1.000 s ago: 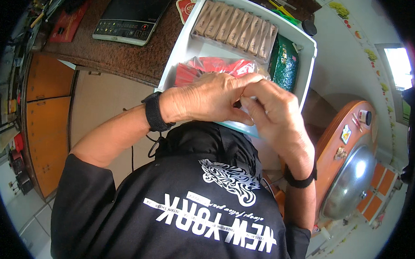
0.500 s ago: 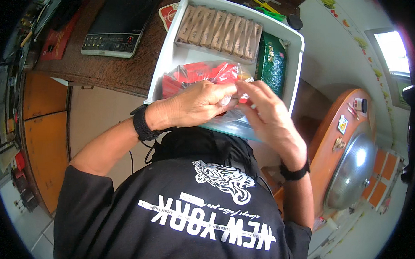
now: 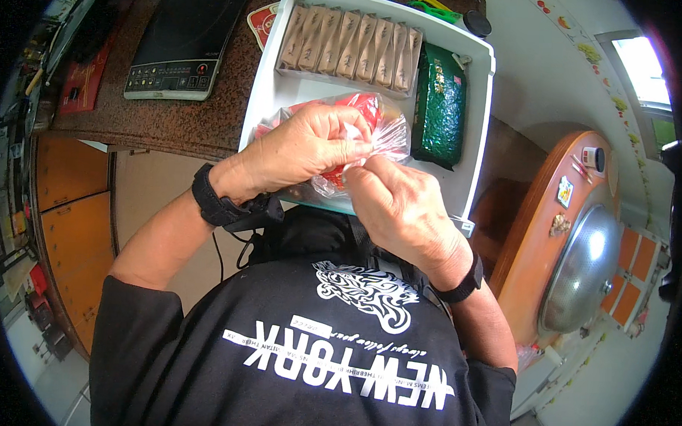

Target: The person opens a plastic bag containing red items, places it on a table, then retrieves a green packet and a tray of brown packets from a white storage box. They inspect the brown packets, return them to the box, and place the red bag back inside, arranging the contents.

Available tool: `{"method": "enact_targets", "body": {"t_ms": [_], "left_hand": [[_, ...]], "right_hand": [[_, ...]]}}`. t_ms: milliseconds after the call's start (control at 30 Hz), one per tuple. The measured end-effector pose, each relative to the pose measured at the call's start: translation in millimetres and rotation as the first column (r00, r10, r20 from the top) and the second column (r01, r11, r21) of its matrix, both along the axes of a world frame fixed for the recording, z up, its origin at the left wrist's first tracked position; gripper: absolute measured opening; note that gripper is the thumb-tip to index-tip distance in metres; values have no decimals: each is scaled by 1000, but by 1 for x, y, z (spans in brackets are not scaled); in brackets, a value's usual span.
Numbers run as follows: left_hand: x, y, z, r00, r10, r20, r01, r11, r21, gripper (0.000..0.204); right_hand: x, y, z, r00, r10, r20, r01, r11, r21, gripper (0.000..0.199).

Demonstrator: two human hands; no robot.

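A clear plastic bag (image 3: 391, 137) with red packets (image 3: 363, 107) inside lies in the near part of a white bin (image 3: 475, 127). My left hand (image 3: 302, 145) pinches the gathered plastic between thumb and fingers. Close against it, my right hand (image 3: 401, 204) is closed on the bag's twisted neck. The fingertips of both hands meet there, partly hiding the plastic. Behind the bag, a row of slim brown packets (image 3: 350, 48) stands in a clear wrapper. A shiny green vacuum-packed bag (image 3: 439, 104) lies along the bin's right side.
On the speckled brown counter (image 3: 197, 125) at left sits a black induction cooktop (image 3: 180, 42). A black round lid (image 3: 477, 23) and green-handled scissors (image 3: 431, 11) lie beyond the bin. To the right, a wooden table (image 3: 531, 242) carries a large metal dome cover (image 3: 583, 270).
My right hand has turned over and moved left and down, its knuckles now on top. The bag's neck is drawn tighter into folds, and more of the green pack shows.
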State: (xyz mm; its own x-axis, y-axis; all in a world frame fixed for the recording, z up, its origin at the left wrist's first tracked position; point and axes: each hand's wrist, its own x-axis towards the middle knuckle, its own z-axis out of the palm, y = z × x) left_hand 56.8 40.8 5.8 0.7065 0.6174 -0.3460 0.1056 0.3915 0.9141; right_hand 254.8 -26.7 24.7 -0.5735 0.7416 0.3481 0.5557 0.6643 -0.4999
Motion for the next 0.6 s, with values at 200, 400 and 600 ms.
{"method": "enact_targets", "body": {"t_ms": [200, 400, 600], "left_hand": [[-1, -7, 6, 964, 61, -259, 182, 561, 808, 31], [0, 3, 12, 918, 220, -329, 351, -66, 934, 14], [-1, 9, 7, 902, 352, -250, 327, -178, 928, 14]], "right_hand": [[15, 30, -5, 913, -227, -338, 204, 973, -104, 16], [9, 42, -17, 897, -302, -322, 16, 751, -660, 22], [4, 61, -13, 938, -264, -227, 8, 669, -744, 33]]}}
